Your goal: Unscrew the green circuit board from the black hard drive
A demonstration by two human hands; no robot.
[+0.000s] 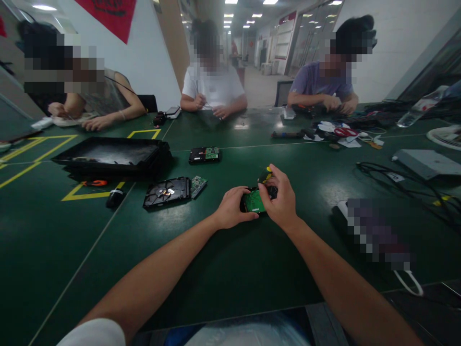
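Note:
A small hard drive with a green circuit board (255, 201) lies on the dark green table (223, 269) right in front of me. My left hand (232, 207) is closed round its left end and holds it steady. My right hand (280, 197) is closed on a screwdriver with a black and yellow handle (265, 175), which stands upright over the drive's right part. The tip is hidden behind my fingers.
An opened hard drive (167, 191) with a loose green board lies to the left, another drive (204, 154) farther back. A black tray (113, 154) stands at the left. Cables (403, 180) and a grey box (427, 162) lie right. Three other people work across the table.

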